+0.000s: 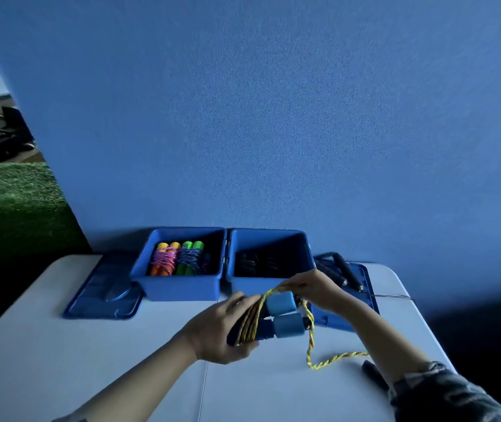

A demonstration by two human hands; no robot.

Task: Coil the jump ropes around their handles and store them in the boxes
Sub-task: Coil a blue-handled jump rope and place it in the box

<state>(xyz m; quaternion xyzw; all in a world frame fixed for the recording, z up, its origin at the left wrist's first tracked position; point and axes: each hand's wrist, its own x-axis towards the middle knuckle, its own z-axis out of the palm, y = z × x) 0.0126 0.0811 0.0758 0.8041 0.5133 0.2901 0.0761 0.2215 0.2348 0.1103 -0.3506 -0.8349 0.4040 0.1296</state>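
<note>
My left hand (pixel 218 330) grips a pair of blue jump-rope handles (pixel 285 318) held side by side, with several turns of yellow braided rope (pixel 252 321) wound round them. My right hand (pixel 313 287) pinches the same rope just above the handles. The loose end of the rope (pixel 334 359) trails down onto the white table (pixel 91 360). Behind stand two open blue boxes: the left box (pixel 179 287) holds coiled ropes with orange-yellow handles (pixel 165 257) and green handles (pixel 191 257); the right box (pixel 261 284) holds dark ropes, hard to make out.
A blue lid (pixel 106 296) lies left of the boxes, another lid (pixel 361 287) to the right with a black-handled rope (pixel 346 271) on it. A dark object (pixel 370 368) lies by my right forearm. A blue wall rises behind the table.
</note>
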